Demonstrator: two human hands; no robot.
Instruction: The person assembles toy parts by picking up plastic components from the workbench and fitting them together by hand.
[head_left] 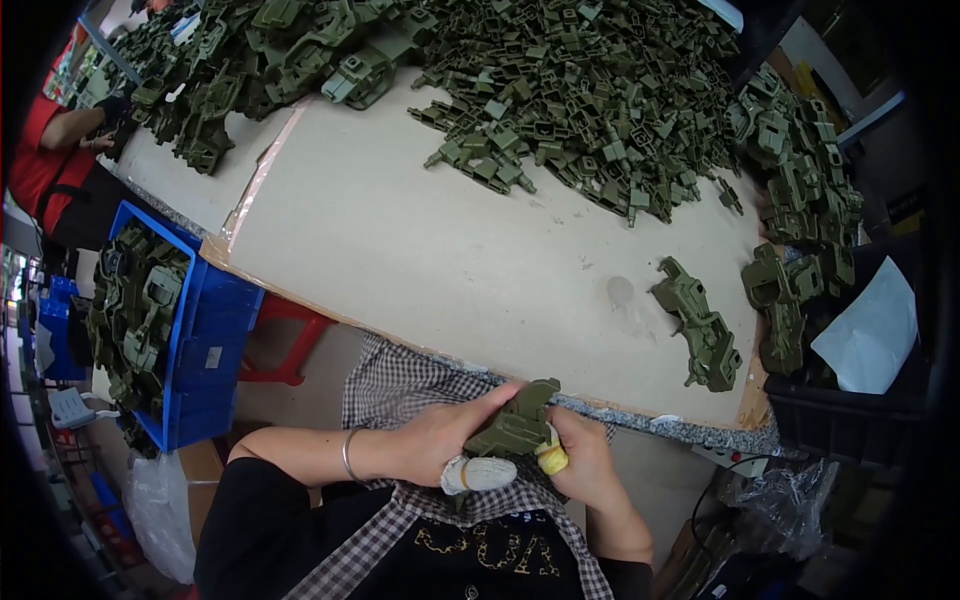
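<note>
Close to my body, just off the table's near edge, I hold a dark green moulded plastic vehicle body (520, 420). My left hand (440, 437) is closed around its left side, thumb on top; a white cloth finger cover with a band sits on one finger. My right hand (583, 455) is closed at the part's right end, with a yellow wrap on a finger. Whether it also holds a small tool is hidden. A similar green vehicle body (698, 325) lies on the table to the right.
A big pile of small green parts (590, 90) covers the table's (430, 240) far side. Larger green bodies (270, 60) heap at far left and along the right edge (800, 190). A blue crate (205, 350) of bodies stands left, by a red stool (285, 340). A person in red (50, 160) works at far left.
</note>
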